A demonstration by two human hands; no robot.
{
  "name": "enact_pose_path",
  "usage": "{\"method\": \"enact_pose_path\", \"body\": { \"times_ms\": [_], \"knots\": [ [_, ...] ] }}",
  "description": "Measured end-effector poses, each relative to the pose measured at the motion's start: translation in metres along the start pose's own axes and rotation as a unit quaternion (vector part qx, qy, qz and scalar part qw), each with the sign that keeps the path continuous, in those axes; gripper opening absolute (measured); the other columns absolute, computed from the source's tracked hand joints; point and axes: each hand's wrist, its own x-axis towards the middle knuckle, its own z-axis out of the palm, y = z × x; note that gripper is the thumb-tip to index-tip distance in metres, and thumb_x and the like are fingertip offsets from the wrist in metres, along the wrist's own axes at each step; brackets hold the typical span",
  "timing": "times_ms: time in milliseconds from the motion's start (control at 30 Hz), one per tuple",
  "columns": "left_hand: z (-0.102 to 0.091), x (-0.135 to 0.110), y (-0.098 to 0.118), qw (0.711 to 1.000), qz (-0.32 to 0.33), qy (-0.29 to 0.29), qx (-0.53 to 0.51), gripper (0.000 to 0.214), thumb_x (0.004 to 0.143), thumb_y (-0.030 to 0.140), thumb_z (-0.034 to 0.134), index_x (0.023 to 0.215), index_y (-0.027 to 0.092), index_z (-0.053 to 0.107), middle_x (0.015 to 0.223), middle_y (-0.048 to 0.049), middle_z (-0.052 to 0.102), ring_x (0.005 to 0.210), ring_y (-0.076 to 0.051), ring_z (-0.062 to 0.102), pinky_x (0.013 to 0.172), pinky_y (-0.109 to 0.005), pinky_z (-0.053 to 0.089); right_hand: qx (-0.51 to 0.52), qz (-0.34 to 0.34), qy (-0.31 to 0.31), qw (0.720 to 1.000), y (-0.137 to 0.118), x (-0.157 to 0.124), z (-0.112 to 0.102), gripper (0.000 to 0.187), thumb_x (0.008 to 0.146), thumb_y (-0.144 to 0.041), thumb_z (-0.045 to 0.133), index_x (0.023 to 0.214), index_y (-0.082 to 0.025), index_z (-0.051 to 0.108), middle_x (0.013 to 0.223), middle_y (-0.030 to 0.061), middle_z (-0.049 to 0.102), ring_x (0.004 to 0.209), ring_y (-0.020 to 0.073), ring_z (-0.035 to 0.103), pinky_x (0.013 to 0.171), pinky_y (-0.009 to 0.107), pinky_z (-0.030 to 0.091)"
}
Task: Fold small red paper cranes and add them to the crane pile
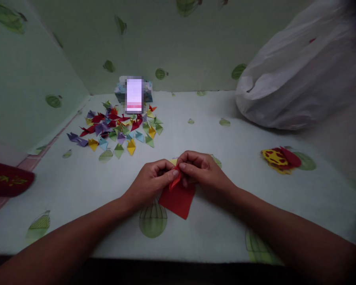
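Note:
Between my two hands is a small folded piece of orange-red paper (175, 182), held just above the table. My left hand (158, 176) pinches its left side between thumb and fingers. From the other side, my right hand (199, 167) has thumb and fingertips closed on its upper edge. Below them a red square sheet of paper (178, 201) lies flat on the table, its top part covered by my hands. A bit of yellow paper (173, 161) shows behind my fingertips; the rest of it is hidden.
A pile of colourful folded paper pieces (118, 128) lies at the back left, before a blurred phone (134, 95) leaning on a box (148, 91). A white plastic bag (284, 79) stands back right. Red and yellow cut-outs (275, 157) lie right; a dark red object (10, 178) sits left.

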Motion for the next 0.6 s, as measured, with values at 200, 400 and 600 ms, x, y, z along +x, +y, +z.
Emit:
{"method": "enact_pose_path", "body": {
  "times_ms": [200, 400, 600],
  "knots": [
    [-0.0001, -0.0004, -0.0015, 1.000, -0.004, 0.000, -0.014, 0.025, 0.088, 0.039, 0.062, 0.081, 0.016, 0.064, 0.083, -0.0055, 0.068, 0.074, -0.016, 0.062, 0.068, -0.029, 0.050, 0.028, 0.016, -0.008, 0.999, 0.0015, 0.0004, -0.0017, 0.013, 0.082, -0.028, 0.066, 0.081, -0.016, 0.060, 0.058, -0.0023, 0.061, 0.050, 0.0091, 0.056, 0.053, 0.021, 0.042],
    [-0.0003, 0.0002, -0.0006, 1.000, 0.007, 0.006, -0.002, 0.024, 0.088, 0.039, 0.062, 0.081, 0.016, 0.065, 0.083, -0.0064, 0.069, 0.077, -0.018, 0.063, 0.072, -0.031, 0.052, 0.062, 0.024, -0.009, 0.998, 0.0048, 0.0014, -0.0023, 0.015, 0.081, -0.029, 0.069, 0.081, -0.016, 0.061, 0.059, -0.0028, 0.061, 0.050, 0.0087, 0.056, 0.052, 0.021, 0.042],
    [0.0002, -0.0003, -0.0008, 1.000, 0.010, 0.005, -0.009, 0.024, 0.089, 0.039, 0.061, 0.083, 0.016, 0.065, 0.085, -0.0059, 0.070, 0.076, -0.016, 0.063, 0.069, -0.028, 0.050, 0.046, 0.028, 0.007, 0.999, 0.0037, 0.0020, -0.0003, 0.013, 0.079, -0.027, 0.067, 0.077, -0.017, 0.059, 0.054, -0.0037, 0.060, 0.047, 0.0085, 0.055, 0.049, 0.020, 0.040]
  ]
}}
